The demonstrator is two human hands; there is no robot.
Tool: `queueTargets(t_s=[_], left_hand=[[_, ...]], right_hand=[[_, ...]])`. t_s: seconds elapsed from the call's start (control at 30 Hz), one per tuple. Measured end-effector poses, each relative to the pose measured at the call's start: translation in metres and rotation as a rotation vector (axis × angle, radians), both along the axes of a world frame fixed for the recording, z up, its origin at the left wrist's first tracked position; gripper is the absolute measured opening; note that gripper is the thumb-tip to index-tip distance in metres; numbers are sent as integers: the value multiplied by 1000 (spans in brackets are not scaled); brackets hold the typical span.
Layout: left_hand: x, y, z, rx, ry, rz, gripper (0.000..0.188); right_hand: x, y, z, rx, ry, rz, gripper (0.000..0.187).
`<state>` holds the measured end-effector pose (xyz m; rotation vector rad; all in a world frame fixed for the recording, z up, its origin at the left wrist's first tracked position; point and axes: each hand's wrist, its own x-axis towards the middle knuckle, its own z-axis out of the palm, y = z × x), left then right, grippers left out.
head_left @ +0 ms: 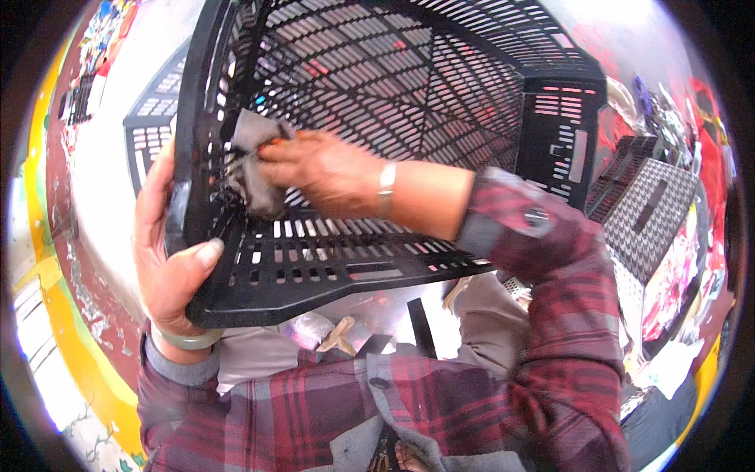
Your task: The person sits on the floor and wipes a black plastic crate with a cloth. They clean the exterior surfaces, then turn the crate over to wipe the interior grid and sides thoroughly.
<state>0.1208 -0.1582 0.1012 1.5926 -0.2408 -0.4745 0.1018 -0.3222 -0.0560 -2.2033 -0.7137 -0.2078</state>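
A large black plastic crate (277, 296) with slotted walls is tilted in front of me, its open side facing me. My left hand (167, 244) grips the crate's left rim near the lower corner, thumb over the edge and fingers behind the wall. Inside the crate, my right hand (334, 169) is closed on a crumpled grey cloth (259, 193) and presses it against the inner left wall. Motion slightly blurs that hand and the cloth.
Behind the crate on the left stands a grey slotted crate (153, 118). To the right are a houndstooth-patterned box (653, 204) and piled red and white items (676, 291). A yellow band (59, 315) runs along the left. My knees are below the crate.
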Motion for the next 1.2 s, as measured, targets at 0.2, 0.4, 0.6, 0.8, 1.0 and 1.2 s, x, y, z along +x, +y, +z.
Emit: queueTargets(t_s=[0.2,0.4,0.6,0.8,1.0,1.2], left_hand=[[1,-9,1,54,-77,-43,87],[-1,-3,0,42,-65,-19,88],[-4,-14,3,-7,2,-14,87],[-7,-17,3,-21,7,4,87],[-1,-8,3,52,-46,-40,89],[-6,-11,5,68,27,46,92]], right_hand=[[10,17,-59,-79,-172,-65,37],[21,-71,-62,-117,241,-466,37],[-9,-207,-198,279,520,-1240,37],[-54,-300,-217,-133,873,-1447,40],[-35,-324,-268,-42,582,-1631,42],[6,-297,-249,-682,449,-1254,24]])
